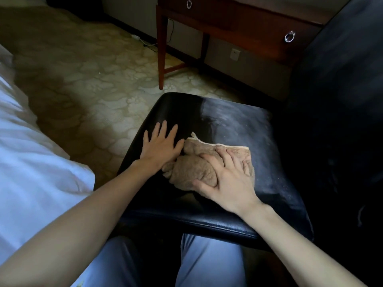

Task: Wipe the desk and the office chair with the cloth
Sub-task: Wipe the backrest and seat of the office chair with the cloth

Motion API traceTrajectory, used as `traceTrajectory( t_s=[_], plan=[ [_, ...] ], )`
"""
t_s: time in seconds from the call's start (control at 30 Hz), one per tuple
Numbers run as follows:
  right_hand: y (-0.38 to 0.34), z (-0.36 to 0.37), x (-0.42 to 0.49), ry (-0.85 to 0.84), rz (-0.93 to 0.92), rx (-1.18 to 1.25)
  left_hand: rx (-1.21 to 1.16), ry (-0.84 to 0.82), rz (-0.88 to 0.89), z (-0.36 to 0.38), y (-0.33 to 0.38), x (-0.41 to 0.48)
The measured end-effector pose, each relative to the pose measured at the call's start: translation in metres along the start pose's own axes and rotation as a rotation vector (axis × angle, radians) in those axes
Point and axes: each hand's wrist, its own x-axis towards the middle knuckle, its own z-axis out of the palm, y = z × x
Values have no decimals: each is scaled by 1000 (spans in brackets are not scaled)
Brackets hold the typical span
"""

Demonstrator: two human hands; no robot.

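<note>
Cloth (pixel 192 168) bunched mid-seat on office chair (pixel 207 220). Right hand (pixel 228 183) on top, fingers spread, pressing down. Left hand (pixel 160 145) flat on seat beside cloth, fingers straight, bracing. Advice: hold pressure even; overlap strokes toward dull grey patch (pixel 238 121).

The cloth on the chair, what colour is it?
The cloth is light brown, clearest in the head view.

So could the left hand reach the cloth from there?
Probably yes: the left hand lies flat on the chair seat right beside the cloth, nothing between them; the right hand presses the cloth's other side.
</note>
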Motion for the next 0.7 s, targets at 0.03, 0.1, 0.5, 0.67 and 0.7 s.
traceTrajectory(
  t_s=[0.03, 0.1, 0.5, 0.67, 0.7],
  plan=[
    [2, 0, 11, 24, 3, 4, 11, -17, 16, 0, -2, 2],
    [8, -2, 38, 46, -12, 48, 46, -38, 53, 1, -9, 1],
    [33, -3, 184, 158, 172, 129, 14, 58, 56, 14, -7, -16],
    [28, -5, 209, 155, 245, 127, -2, 62, 41, 11, -2, -20],
    [27, -8, 209, 137, 243, 128, -10, 71, 38, 12, -1, -21]
  ],
)
